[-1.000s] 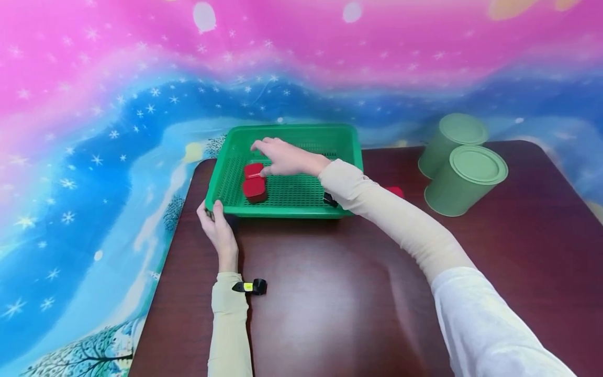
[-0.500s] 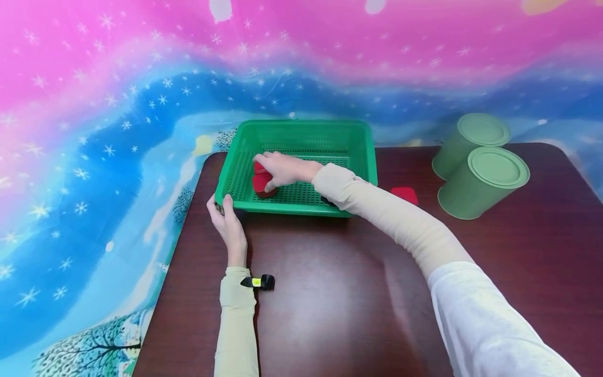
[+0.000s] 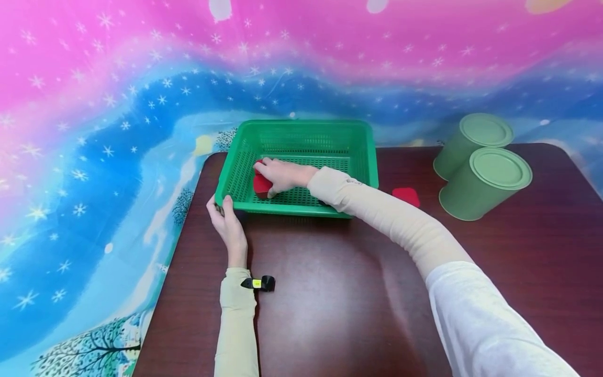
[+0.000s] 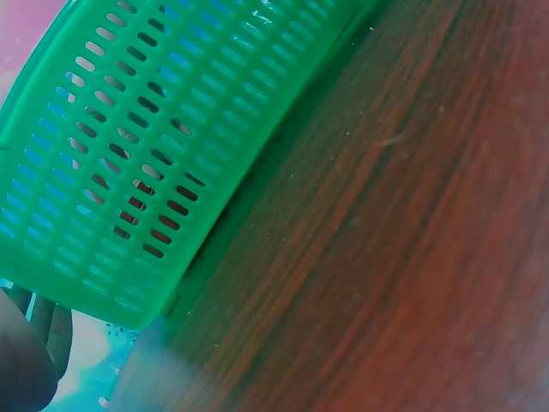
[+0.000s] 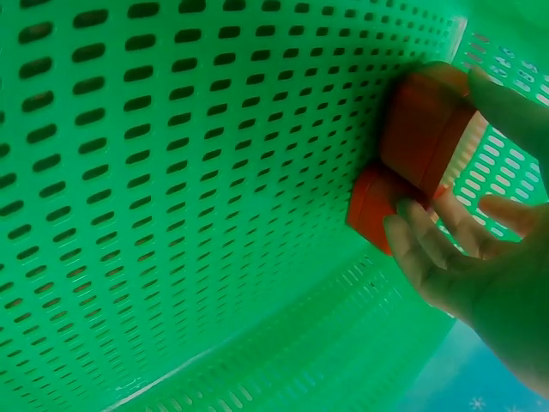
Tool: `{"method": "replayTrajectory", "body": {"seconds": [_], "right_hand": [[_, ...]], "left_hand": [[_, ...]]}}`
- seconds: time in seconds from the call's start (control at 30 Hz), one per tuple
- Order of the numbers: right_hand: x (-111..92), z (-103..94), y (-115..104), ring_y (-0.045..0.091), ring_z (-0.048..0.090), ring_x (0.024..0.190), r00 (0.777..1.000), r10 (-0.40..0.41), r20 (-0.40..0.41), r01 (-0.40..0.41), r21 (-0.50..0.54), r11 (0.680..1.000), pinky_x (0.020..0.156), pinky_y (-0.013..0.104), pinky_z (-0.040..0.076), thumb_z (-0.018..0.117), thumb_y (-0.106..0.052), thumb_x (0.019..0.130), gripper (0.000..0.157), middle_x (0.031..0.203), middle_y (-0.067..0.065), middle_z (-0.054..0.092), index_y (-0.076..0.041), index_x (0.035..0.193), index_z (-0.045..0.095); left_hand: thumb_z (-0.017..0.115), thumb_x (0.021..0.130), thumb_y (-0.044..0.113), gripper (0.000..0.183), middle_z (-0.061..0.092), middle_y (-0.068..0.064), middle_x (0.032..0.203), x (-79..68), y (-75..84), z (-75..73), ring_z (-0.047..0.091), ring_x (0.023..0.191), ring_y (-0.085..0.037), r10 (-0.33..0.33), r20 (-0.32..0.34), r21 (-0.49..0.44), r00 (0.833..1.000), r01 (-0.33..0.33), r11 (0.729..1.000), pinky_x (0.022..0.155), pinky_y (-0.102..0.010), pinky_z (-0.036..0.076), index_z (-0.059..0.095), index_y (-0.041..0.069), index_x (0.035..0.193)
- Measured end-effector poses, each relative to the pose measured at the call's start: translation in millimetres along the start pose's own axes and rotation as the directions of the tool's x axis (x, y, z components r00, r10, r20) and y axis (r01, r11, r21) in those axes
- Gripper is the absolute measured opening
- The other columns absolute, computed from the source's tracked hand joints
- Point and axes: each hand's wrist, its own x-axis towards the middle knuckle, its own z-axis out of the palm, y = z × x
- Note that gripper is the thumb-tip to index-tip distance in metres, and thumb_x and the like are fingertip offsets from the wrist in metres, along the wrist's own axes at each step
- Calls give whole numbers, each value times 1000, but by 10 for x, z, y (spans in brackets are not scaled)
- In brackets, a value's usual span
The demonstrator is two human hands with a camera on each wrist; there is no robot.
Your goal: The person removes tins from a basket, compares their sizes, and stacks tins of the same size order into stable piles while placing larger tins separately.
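A green perforated plastic basket (image 3: 301, 210) sits near the table's back edge. My left hand (image 3: 230, 228) grips its front left corner, thumb over the rim; in the left wrist view only a few fingers (image 4: 53, 339) show beside the basket wall. Inside at the left lie two small red blocks with rounded edges. My right hand (image 3: 286, 176) reaches in and pinches the nearer red block (image 3: 261, 187) between thumb and fingers. In the right wrist view, the thumb lies along that red block (image 5: 425, 129), while fingertips come between it and the farther red block (image 5: 377, 206).
Two green lidded cans (image 3: 485, 183) stand close together at the back right of the brown table (image 3: 325, 293). Another red block (image 3: 406, 197) lies between them and the basket. A patterned cloth (image 3: 141, 173) hangs behind and left of the table.
My right hand has come down from above the red blocks and closed on the nearer one. The left hand keeps its hold on the basket corner. The head view has shifted slightly.
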Motion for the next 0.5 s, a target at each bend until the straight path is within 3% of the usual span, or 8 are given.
{"method": "replayTrajectory", "body": {"seconds": [0.23,0.5], "right_hand": [[26,22,-3,25,50,123,1000,0,19,0,9,1000,98,38,48,80,-31,93,86,142,14,46,-4,157,29],[44,66,10,25,49,124,999,10,40,-10,6,1000,100,37,48,80,-31,93,93,143,14,46,-3,160,22]], "left_hand": [[57,104,14,30,55,-13,118,-5,17,-2,50,114,-33,15,5,-7,1000,-15,1000,96,-30,40,53,2,130],[56,104,14,33,55,-17,123,-14,0,-16,49,119,-39,25,26,-6,999,-25,1000,98,-31,40,50,0,133]]}}
